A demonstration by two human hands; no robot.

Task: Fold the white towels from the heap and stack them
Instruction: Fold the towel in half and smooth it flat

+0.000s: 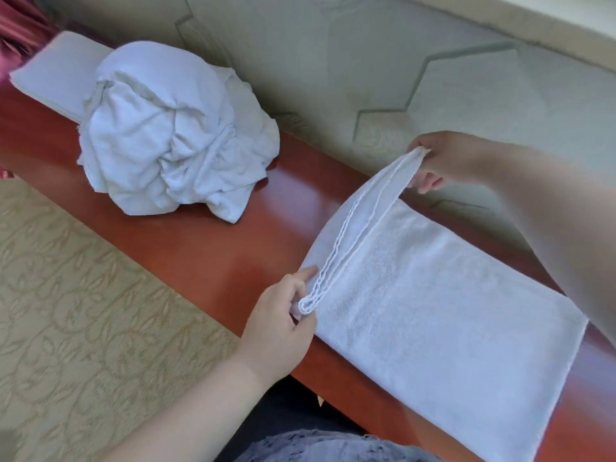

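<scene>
A white towel [433, 311] lies spread on the red-brown wooden table [213, 248], its left end lifted as a doubled hem. My left hand [280, 321] pinches the near corner of that hem. At the far corner, my right hand [440, 158] pinches the same edge and holds it above the table. A crumpled heap of white towels [166, 135] sits further left on the table. Behind the heap lies a flat stack of folded white towels [53, 78].
The table is narrow and runs diagonally, with a pale patterned wall [400, 78] along its far side. Beige patterned carpet [83, 311] covers the floor on the near side. A red curtain [20, 25] hangs at the top left.
</scene>
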